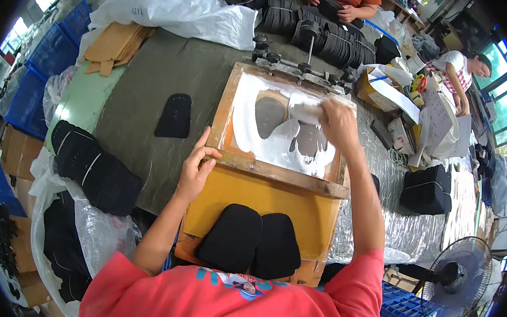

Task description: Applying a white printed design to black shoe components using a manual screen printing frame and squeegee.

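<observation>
Squeegee (306, 111) was gripped by right hand (338, 122) on white-inked screen frame (276, 171) at table's far edge; left hand (196, 169) pinched frame's near-left corner, w/ two black pieces (253, 241) at near edge.

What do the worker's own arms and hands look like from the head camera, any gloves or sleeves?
Both hands are bare, with no gloves: left hand, right hand. Both forearms are uncovered up to short sleeves of a coral-red T-shirt with a small blue and white print. No watch, bands or rings can be made out.
</observation>
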`<state>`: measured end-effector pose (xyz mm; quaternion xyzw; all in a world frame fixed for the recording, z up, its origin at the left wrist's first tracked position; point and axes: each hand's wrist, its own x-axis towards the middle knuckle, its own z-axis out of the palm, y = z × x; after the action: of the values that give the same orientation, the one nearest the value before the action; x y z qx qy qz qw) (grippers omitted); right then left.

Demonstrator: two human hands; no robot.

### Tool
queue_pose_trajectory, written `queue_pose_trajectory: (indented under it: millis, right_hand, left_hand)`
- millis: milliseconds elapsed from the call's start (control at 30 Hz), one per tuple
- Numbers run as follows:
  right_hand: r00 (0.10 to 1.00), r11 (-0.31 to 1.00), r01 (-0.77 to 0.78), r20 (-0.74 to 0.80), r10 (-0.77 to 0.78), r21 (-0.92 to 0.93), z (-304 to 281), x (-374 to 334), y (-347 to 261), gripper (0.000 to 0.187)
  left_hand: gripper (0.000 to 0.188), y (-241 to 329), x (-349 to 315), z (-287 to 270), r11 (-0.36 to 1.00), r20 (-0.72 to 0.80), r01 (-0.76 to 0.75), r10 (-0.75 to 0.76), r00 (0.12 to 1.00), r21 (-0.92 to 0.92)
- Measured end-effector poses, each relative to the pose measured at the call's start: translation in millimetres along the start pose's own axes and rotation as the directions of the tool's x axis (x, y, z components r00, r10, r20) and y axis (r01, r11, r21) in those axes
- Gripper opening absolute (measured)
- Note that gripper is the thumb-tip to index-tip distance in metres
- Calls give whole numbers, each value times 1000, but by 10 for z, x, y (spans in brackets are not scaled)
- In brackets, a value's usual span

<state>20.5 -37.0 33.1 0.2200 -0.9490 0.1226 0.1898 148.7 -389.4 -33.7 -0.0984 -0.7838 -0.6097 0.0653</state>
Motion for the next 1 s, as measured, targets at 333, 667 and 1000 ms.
queue_pose_trajectory:
  millis: [333, 667, 1000]
  right_hand:
    - [991, 999, -15, -133, 8, -48, -132, 119, -18, 18]
    - [984, 975, -133, 143, 109, 176, -200, -187, -889, 24]
    - [979, 991, 90, -190, -69, 104, 625, 648, -1037, 13]
  left_hand:
    - [11, -58, 17, -15, 999, 5, 15, -15, 1000, -43]
    - [12, -112, -68, -124, 998, -29, 21, -23, 999, -55]
    - [12, -118, -26, -64, 998, -27, -26, 24, 999, -64]
